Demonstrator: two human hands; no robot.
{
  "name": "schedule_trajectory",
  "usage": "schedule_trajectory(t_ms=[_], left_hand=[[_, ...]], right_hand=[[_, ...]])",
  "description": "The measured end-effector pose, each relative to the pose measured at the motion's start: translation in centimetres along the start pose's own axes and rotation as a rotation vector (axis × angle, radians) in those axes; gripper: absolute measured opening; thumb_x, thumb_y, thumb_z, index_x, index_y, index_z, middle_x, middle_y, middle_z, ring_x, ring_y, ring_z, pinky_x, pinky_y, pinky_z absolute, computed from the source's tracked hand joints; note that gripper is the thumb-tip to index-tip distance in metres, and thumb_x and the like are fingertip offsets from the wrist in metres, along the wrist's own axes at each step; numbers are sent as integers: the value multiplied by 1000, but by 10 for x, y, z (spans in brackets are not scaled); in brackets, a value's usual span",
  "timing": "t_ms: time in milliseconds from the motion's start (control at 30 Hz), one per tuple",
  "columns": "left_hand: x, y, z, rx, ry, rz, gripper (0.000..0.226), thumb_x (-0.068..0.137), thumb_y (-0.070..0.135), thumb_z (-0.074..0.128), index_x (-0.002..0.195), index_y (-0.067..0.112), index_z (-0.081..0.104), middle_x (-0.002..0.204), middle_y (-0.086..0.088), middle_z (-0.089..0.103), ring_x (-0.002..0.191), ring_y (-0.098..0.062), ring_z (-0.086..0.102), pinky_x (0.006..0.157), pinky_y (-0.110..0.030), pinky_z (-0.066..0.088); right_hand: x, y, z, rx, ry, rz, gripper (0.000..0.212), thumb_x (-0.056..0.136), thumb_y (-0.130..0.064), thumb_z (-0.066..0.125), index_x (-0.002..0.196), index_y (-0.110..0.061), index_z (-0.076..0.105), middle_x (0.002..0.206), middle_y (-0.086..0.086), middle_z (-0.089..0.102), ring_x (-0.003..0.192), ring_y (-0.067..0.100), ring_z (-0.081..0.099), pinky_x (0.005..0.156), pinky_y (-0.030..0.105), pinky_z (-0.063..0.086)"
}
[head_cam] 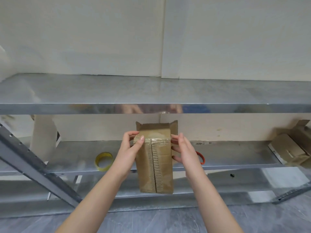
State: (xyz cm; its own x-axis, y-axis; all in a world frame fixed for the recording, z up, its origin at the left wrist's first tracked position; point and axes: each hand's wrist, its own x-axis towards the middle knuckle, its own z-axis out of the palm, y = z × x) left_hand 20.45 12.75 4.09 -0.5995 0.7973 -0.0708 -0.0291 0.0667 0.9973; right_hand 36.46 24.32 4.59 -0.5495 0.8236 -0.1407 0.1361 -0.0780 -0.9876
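A small brown cardboard box (155, 162) is held in the air in front of a metal shelf unit. Its taped, seamed side faces me and its open flaps point away toward the wall. My left hand (129, 148) grips the box's upper left edge, thumb on the near face and fingers curled over the top. My right hand (182, 149) holds the right side, fingers wrapped behind it.
A bare metal upper shelf (151, 91) runs across the view. On the middle shelf (235, 153) lie a yellow tape roll (103, 161), an orange ring (201, 157) partly behind my right hand, and opened cardboard boxes (292, 147) at the right. A grey diagonal brace (33, 163) crosses the left.
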Motion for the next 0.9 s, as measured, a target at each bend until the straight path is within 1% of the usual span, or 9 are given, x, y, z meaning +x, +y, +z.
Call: schedule_trajectory(t_ms=[100, 233, 367, 433, 500, 600, 700, 800, 900], left_hand=[[-9, 1, 0, -35, -27, 54, 38, 82, 58, 64, 115, 47, 47, 112, 30, 56, 112, -2, 54, 92, -33, 47], [-14, -6, 0, -116, -4, 80, 60, 78, 46, 71, 129, 49, 41, 130, 20, 49, 123, -8, 51, 104, -39, 44], [-16, -25, -6, -171, -22, 33, 79, 73, 33, 76, 140, 44, 34, 139, 11, 43, 129, -11, 47, 110, -42, 40], [-17, -35, -9, -177, -28, 17, 79, 70, 27, 79, 136, 43, 39, 141, 11, 43, 130, -9, 45, 108, -40, 41], [-17, -43, -11, -162, -50, 16, 77, 66, 21, 81, 131, 40, 45, 139, 12, 47, 129, -7, 45, 99, -32, 47], [-14, -51, -11, -179, -42, -9, 72, 62, 18, 82, 124, 33, 48, 132, 10, 55, 127, -8, 47, 94, -29, 47], [-8, -54, -12, -175, 12, -19, 63, 71, 25, 83, 123, 34, 49, 129, 8, 55, 125, -11, 49, 101, -36, 46], [-3, -53, -14, -80, -11, -27, 62, 81, 19, 75, 128, 47, 46, 129, 12, 48, 120, -3, 48, 86, -24, 52], [0, -55, -14, -26, -69, -38, 61, 84, 6, 71, 125, 44, 48, 134, 13, 47, 124, -5, 45, 73, -17, 51]], right_hand=[[-4, 2, 3, 44, 70, -46, 10, 94, -47, 55, 99, -49, 64, 112, -16, 67, 111, 8, 61, 99, 43, 51], [-12, 6, 10, 168, 126, -82, 18, 92, -34, 64, 107, -43, 61, 114, -13, 67, 110, 6, 62, 102, 40, 49], [-19, 17, 13, 84, 161, -84, 20, 92, -29, 65, 108, -40, 62, 114, -12, 64, 111, 8, 60, 100, 43, 50], [-21, 25, 15, 80, 115, -63, 25, 95, -20, 61, 115, -35, 63, 114, -9, 66, 109, 10, 63, 97, 42, 52], [-22, 34, 15, 133, 64, -8, 33, 97, -9, 55, 122, -30, 63, 116, -8, 68, 107, 9, 66, 90, 35, 56], [-24, 45, 15, 207, 39, 46, 35, 95, -7, 56, 114, -34, 66, 114, -9, 70, 101, 4, 67, 77, 25, 57], [-24, 56, 15, 122, 5, 25, 31, 92, -14, 64, 114, -36, 62, 121, -9, 67, 113, 9, 62, 94, 37, 54], [-18, 63, 8, 84, 2, 18, 47, 85, -2, 67, 119, -34, 57, 124, -8, 63, 123, 11, 54, 103, 41, 47], [-12, 67, 2, 2, -34, 47, 76, 79, 6, 68, 135, -39, 43, 125, -7, 58, 120, 7, 53, 95, 30, 51]])
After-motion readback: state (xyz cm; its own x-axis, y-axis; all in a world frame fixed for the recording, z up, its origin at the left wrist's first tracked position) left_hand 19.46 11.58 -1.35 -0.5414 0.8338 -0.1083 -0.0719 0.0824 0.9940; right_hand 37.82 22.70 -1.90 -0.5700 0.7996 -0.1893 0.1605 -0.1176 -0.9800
